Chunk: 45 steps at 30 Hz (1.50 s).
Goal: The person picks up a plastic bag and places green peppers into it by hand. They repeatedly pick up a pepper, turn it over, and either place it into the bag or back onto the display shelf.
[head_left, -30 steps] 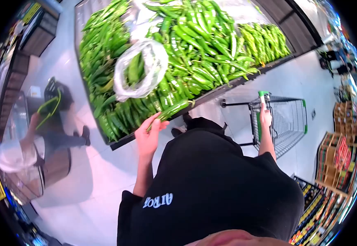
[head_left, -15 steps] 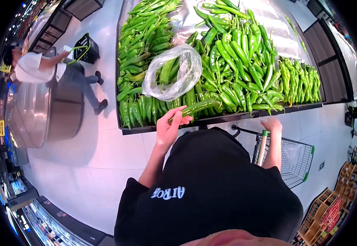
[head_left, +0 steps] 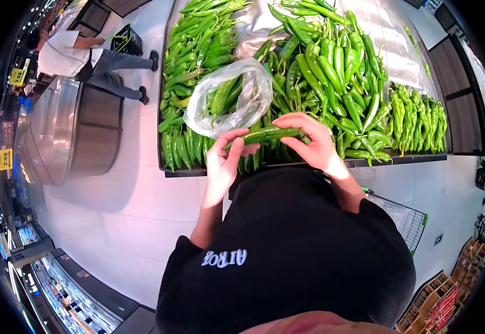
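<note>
A long green pepper (head_left: 267, 134) lies crosswise between my two hands, above the front edge of the display. My left hand (head_left: 227, 156) is closed around its left end. At its right end, my right hand (head_left: 312, 139) pinches it between thumb and fingers. Just beyond my left hand sits a clear plastic bag (head_left: 198, 114) with its mouth spread wide and green peppers (head_left: 225, 97) visible inside. Heaped loose peppers (head_left: 323, 72) surround the bag on the display.
The display's dark front rim (head_left: 415, 158) runs in front of my body. A shopping cart (head_left: 404, 220) stands to my right. Lighter crinkled peppers (head_left: 418, 119) fill the right corner. On the left, a person (head_left: 69, 53) carries a black basket (head_left: 126, 40) near a metal counter (head_left: 94, 131).
My right hand has come from beside the cart handle to the pepper's right end. My left hand keeps its hold. The person at left has moved toward the back of the aisle.
</note>
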Available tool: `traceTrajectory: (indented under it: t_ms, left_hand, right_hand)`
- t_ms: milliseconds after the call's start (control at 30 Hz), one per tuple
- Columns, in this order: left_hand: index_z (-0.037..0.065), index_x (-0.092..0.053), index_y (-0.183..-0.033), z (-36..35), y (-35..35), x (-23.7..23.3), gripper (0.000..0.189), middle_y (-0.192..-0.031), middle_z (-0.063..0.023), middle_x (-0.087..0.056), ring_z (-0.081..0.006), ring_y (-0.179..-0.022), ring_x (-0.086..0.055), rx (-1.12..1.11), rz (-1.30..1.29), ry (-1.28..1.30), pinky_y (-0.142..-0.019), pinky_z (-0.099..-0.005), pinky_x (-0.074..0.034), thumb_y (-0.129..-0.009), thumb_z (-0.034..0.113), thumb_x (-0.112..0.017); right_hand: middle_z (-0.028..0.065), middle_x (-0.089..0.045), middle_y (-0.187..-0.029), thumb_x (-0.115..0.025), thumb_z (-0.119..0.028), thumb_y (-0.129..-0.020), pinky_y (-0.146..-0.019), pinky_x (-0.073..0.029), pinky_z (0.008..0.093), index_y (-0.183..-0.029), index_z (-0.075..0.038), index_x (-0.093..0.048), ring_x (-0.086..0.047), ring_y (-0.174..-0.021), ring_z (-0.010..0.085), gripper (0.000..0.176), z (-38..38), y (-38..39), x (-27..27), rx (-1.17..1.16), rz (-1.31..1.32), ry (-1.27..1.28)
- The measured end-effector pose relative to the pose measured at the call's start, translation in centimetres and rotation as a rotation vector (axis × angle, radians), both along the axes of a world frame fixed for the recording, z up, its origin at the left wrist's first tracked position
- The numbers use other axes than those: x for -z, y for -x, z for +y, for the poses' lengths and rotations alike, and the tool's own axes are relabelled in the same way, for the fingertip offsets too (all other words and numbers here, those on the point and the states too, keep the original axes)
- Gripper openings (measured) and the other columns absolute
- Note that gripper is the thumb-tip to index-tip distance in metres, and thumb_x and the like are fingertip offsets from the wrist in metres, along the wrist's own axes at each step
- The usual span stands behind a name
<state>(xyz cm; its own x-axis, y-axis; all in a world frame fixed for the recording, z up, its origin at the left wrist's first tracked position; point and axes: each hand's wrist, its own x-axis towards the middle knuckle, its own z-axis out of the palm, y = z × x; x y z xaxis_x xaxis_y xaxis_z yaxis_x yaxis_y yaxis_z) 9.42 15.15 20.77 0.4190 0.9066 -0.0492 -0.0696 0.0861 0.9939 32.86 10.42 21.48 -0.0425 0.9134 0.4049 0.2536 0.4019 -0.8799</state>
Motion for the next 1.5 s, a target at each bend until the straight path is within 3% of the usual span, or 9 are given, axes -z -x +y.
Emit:
traceTrajectory:
  t_ms: [167,433,700,833,900,1033,1167,1300,1500]
  left_hand:
    - [-0.002,-0.058,-0.127,1.2,0.9,-0.1,0.032,-0.104,-0.0129,-0.073,-0.0164,-0.097,-0.070,-0.053,0.061,-0.125,-0.084,-0.0270,-0.054,-0.095,0.000,-0.063]
    - [-0.001,-0.062,-0.120,4.2,0.8,-0.4,0.025,-0.088,-0.0101,-0.073,-0.0131,-0.071,-0.070,0.020,0.172,-0.058,-0.063,-0.0220,-0.052,-0.097,0.009,-0.063]
    - [-0.004,-0.052,-0.123,2.8,0.8,0.3,0.027,-0.078,-0.0119,-0.070,-0.0127,-0.059,-0.065,0.001,0.173,0.034,-0.054,-0.0223,-0.049,-0.105,0.015,-0.049]
    - [0.001,-0.048,-0.141,1.8,1.5,0.2,0.045,-0.071,-0.0067,-0.070,-0.0090,-0.059,-0.063,-0.086,0.312,-0.050,-0.057,-0.0229,-0.052,-0.099,0.010,-0.061]
    - [0.003,-0.045,-0.145,1.5,1.6,-0.9,0.054,-0.074,-0.0077,-0.073,-0.0098,-0.060,-0.066,-0.095,0.518,-0.075,-0.060,-0.0239,-0.054,-0.097,0.014,-0.066]
    - [0.003,-0.049,-0.142,1.9,2.2,0.3,0.051,-0.085,-0.0088,-0.076,-0.0102,-0.072,-0.070,-0.069,0.682,-0.222,-0.069,-0.0249,-0.056,-0.096,0.014,-0.067]
    - [0.003,-0.058,-0.133,1.3,1.9,0.8,0.040,-0.083,-0.0073,-0.076,-0.0093,-0.071,-0.070,-0.103,0.521,-0.240,-0.067,-0.0250,-0.054,-0.096,0.013,-0.067]
    - [0.003,-0.064,-0.126,0.9,1.6,1.4,0.032,-0.081,-0.0060,-0.076,-0.0068,-0.072,-0.069,-0.057,0.395,-0.213,-0.068,-0.0242,-0.055,-0.096,0.012,-0.067]
    - [0.002,-0.068,-0.121,0.6,0.7,2.2,0.027,-0.083,-0.0050,-0.076,-0.0040,-0.075,-0.067,0.021,0.481,-0.098,-0.071,-0.0218,-0.054,-0.096,0.012,-0.064]
  right_hand:
    - [0.0142,-0.066,-0.121,-0.063,0.009,-0.090,-0.093,-0.053,0.0306,-0.123,0.001,-0.062,-0.065,-0.108,0.0206,0.034,1.2,-0.2,0.7,0.023,0.214,0.142]
    - [0.0227,-0.064,-0.127,-0.058,0.010,-0.093,-0.088,-0.055,0.0324,-0.132,0.002,-0.050,-0.069,-0.097,0.0208,0.041,1.4,-0.9,0.1,-0.109,0.558,0.225]
    - [0.0215,-0.066,-0.120,-0.059,0.008,-0.093,-0.091,-0.055,0.0336,-0.127,0.003,-0.051,-0.067,-0.105,0.0219,0.035,2.3,-0.4,1.1,-0.062,0.691,0.084]
    - [0.0151,-0.066,-0.120,-0.064,0.007,-0.090,-0.092,-0.054,0.0342,-0.123,0.001,-0.057,-0.067,-0.108,0.0222,0.034,5.5,1.3,1.8,0.080,0.455,-0.109]
    - [0.0138,-0.066,-0.119,-0.068,0.007,-0.085,-0.092,-0.053,0.0337,-0.119,-0.002,-0.063,-0.068,-0.107,0.0255,0.036,6.9,1.3,0.6,0.194,-0.082,-0.182]
    - [0.0158,-0.061,-0.131,-0.063,0.008,-0.073,-0.097,-0.049,0.0433,-0.126,-0.007,-0.064,-0.060,-0.111,0.0344,0.055,10.0,3.3,2.8,0.178,-0.507,-0.348]
    - [0.0143,-0.058,-0.136,-0.065,0.004,-0.077,-0.099,-0.046,0.0451,-0.123,-0.009,-0.065,-0.058,-0.113,0.0341,0.047,9.2,4.5,5.2,0.050,-0.470,-0.301]
    - [0.0109,-0.066,-0.116,-0.066,0.000,-0.081,-0.095,-0.048,0.0434,-0.108,-0.006,-0.069,-0.062,-0.106,0.0314,0.028,6.4,2.7,6.9,-0.003,-0.333,-0.223]
    - [0.0115,-0.069,-0.090,-0.067,0.001,-0.084,-0.075,-0.051,0.0388,-0.095,-0.002,-0.070,-0.065,-0.083,0.0309,0.012,-0.1,-2.9,12.0,0.349,-0.374,-0.091]
